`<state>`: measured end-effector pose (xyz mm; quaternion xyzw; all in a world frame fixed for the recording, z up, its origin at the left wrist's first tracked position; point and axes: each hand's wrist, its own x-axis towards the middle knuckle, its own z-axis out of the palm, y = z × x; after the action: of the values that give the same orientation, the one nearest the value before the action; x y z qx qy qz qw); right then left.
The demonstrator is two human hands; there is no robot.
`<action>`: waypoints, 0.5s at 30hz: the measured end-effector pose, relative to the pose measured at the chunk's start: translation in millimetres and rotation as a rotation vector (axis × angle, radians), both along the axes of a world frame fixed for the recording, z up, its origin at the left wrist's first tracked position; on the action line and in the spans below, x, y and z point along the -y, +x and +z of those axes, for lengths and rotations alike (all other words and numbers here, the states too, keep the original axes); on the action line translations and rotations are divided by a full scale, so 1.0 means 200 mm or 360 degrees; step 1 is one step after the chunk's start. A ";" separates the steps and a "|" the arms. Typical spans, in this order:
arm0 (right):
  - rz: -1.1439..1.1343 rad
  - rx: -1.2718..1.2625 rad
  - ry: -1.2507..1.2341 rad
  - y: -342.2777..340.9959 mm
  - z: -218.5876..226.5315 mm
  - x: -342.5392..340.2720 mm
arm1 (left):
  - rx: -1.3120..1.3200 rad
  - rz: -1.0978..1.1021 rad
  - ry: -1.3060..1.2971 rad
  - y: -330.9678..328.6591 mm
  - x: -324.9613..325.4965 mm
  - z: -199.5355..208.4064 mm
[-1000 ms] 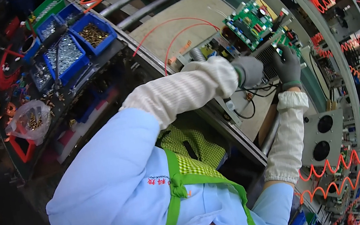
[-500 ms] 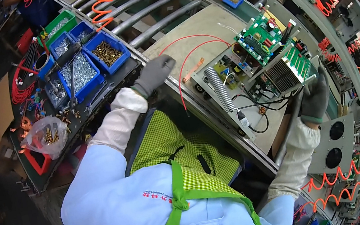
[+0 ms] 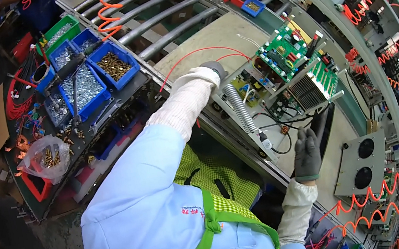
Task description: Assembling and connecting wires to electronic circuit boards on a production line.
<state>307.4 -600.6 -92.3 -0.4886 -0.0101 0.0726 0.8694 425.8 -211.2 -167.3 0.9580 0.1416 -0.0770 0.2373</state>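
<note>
My left hand (image 3: 218, 69), in a grey glove, is by the upper left corner of an electronic assembly on a metal base plate (image 3: 259, 148). Its sleeve hides most of the fingers. The assembly carries green circuit boards (image 3: 284, 54), a finned heat sink (image 3: 307, 90), a long coiled spring-like part (image 3: 239, 107) and black cables (image 3: 284, 151). A thin red wire (image 3: 197, 52) arches from it over the board. My right hand (image 3: 307, 156), gloved too, hovers with fingers stretched out near the lower right of the plate, next to the cables. I see nothing in it.
At left, a bench holds blue bins of screws (image 3: 84, 89), brass fittings (image 3: 114, 66), a wrench (image 3: 104, 113) and a plastic bag (image 3: 45, 158). Metal rollers (image 3: 159, 15) lie beyond. A panel with two round fans (image 3: 361, 162) stands at right. An orange coiled hose (image 3: 108, 12) hangs above.
My left hand has moved right, from the worktable's edge to the assembly. My right hand has come down and left from beside the heat sink. The view has shifted slightly.
</note>
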 end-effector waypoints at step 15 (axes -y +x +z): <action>0.0092 0.0667 -0.1282 -0.06 0.24 0.11 | 0.0160 -0.0441 -0.1655 -0.66 -0.10 0.99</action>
<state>294.4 -621.7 -43.9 -0.7916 -0.1703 -0.0054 0.5868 293.4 -191.9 31.4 0.7264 -0.0546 -0.1215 0.6743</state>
